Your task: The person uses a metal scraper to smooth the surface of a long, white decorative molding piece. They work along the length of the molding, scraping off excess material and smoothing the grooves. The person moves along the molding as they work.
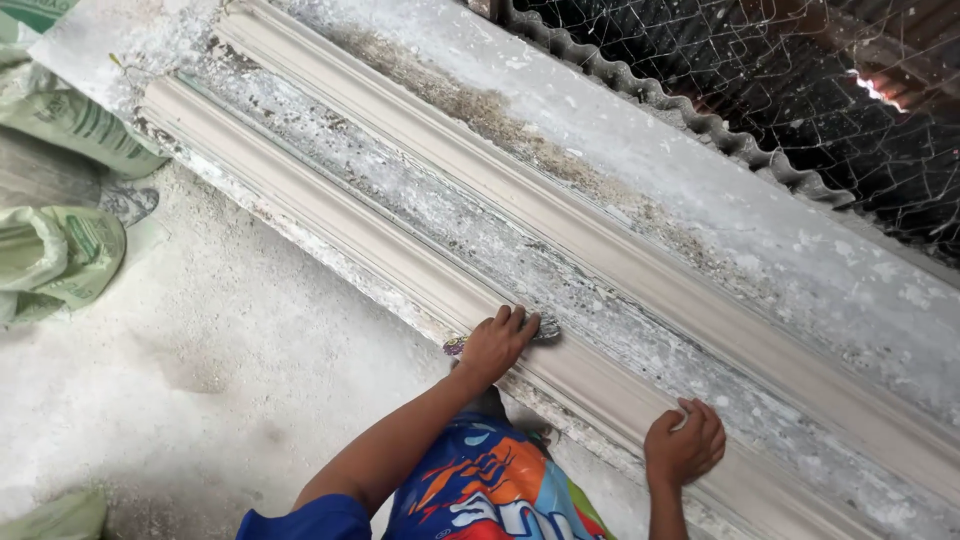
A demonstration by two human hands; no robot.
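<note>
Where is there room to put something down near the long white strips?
Bare dusty floor lies open between the green sacks and the near moulding strip. The flat bench surface beside the mesh is free too. It's crowded where the left hand and right hand rest.

Dusty bench (pixel 800 250) under two mouldings (pixel 420 280)

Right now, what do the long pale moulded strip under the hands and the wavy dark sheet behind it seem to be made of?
The long pale moulded strip looks like cast plaster or cement: matte, chalky, white dust around. The wavy dark sheet seems corrugated roofing, metal or fibre cement; unclear. The left hand and right hand rest on the strip.
</note>
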